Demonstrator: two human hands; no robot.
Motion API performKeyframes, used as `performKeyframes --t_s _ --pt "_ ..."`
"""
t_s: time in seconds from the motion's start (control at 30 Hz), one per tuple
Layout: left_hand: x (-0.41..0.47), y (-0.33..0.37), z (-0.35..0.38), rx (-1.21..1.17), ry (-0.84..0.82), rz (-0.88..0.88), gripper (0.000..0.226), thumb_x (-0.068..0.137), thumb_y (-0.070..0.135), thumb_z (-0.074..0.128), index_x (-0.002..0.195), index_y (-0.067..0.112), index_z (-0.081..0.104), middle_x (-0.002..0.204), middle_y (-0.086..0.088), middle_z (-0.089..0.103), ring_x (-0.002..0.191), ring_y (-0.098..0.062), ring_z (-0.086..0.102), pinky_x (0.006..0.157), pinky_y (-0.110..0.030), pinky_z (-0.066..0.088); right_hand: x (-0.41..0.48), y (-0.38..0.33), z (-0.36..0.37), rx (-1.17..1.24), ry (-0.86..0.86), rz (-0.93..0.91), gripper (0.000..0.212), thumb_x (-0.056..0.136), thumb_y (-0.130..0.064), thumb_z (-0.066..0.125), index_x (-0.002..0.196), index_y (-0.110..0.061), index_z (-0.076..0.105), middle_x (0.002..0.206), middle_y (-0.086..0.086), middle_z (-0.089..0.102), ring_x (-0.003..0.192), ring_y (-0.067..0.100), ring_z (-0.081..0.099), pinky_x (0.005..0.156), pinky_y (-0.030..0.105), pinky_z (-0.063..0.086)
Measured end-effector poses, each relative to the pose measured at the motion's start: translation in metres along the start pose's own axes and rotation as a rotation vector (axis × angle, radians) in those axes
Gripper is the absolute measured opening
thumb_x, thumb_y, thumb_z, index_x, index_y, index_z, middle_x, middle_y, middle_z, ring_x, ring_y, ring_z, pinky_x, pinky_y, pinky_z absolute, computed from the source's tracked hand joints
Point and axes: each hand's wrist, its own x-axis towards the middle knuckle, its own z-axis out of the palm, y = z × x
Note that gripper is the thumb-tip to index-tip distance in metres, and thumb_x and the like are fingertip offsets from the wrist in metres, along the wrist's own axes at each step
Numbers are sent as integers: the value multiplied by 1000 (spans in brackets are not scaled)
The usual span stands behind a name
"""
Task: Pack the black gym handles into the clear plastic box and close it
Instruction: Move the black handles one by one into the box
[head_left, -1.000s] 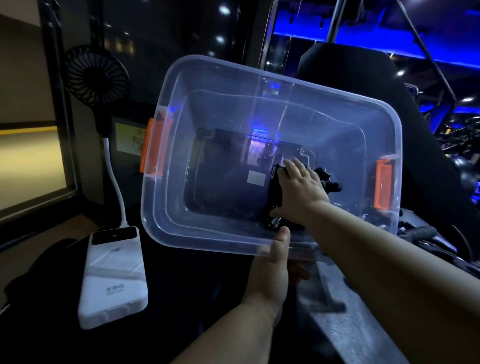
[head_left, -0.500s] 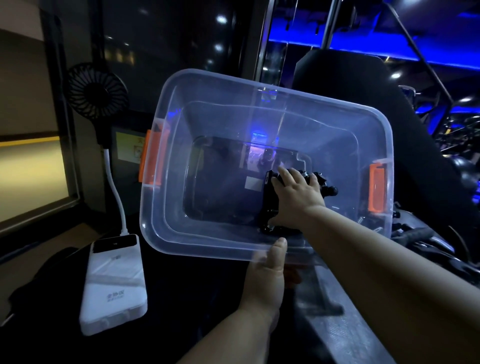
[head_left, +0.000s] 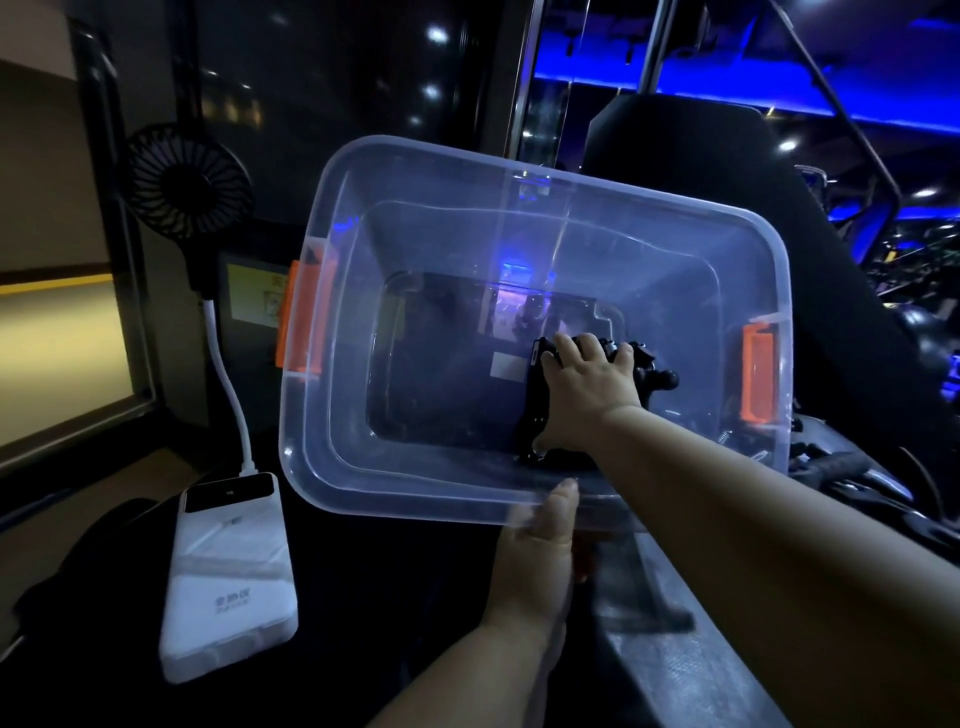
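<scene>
The clear plastic box, with orange latches on both short sides, is tilted so its opening faces me. My left hand grips its near rim, thumb over the edge. My right hand reaches inside and holds a black gym handle against the box's bottom on the right side. Most of the handle is hidden under my hand. No lid is in view.
A white power bank lies at the lower left, wired to a small black fan standing behind it. More black gym gear lies to the right of the box. A dark padded seat rises behind.
The box has sunk a little in the view and my right hand has pushed the handle slightly deeper to the right. My left hand keeps its grip on the rim.
</scene>
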Motion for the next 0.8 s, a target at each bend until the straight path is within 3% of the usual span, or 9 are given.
performKeyframes --t_s 0.13,0.23,0.37,0.47,0.53,0.67,0.8 --pt "0 0 1 48 16 5 19 92 27 57 77 15 59 56 7 58 48 -3 52 51 -21 40 -3 8 1 59 2 -57 117 57 -73 69 150 -24 16 158 -2 -2 144 23 2 112 63 7" --pt "1 1 0 89 58 -3 26 85 41 62 85 15 60 64 4 61 55 -7 55 58 -25 42 -12 19 -4 180 36 -57 102 69 -74 60 150 -33 12 159 -5 -8 146 21 -8 114 59 -1" --pt "-1 4 1 137 125 -19 51 67 58 65 90 12 59 74 -4 61 66 -16 56 64 -30 44 -47 39 -8 357 250 -11 79 76 -64 60 143 -31 34 154 0 23 143 23 12 112 47 17" --pt "-2 4 2 155 169 -30 41 81 50 66 90 10 58 72 -5 58 64 -17 54 63 -29 44 -83 57 -1 501 505 59 61 76 -58 55 125 -22 58 129 2 54 124 30 42 101 43 35" --pt "-4 4 2 167 200 -33 38 84 46 64 89 9 58 68 -8 58 57 -15 51 60 -27 43 -112 68 8 554 626 86 47 79 -50 54 112 -17 64 113 3 62 109 31 53 99 37 35" --pt "-12 7 10 155 244 14 22 89 33 61 86 11 60 74 -6 73 53 -11 52 57 -25 44 -169 79 30 605 676 216 37 81 -41 55 106 -15 65 105 6 61 101 27 50 95 33 32" --pt "-20 8 15 173 308 73 22 88 34 63 82 13 58 66 2 72 52 -9 54 58 -24 43 -205 97 47 606 555 344 41 79 -48 50 107 -21 62 103 4 61 101 31 51 92 34 33"
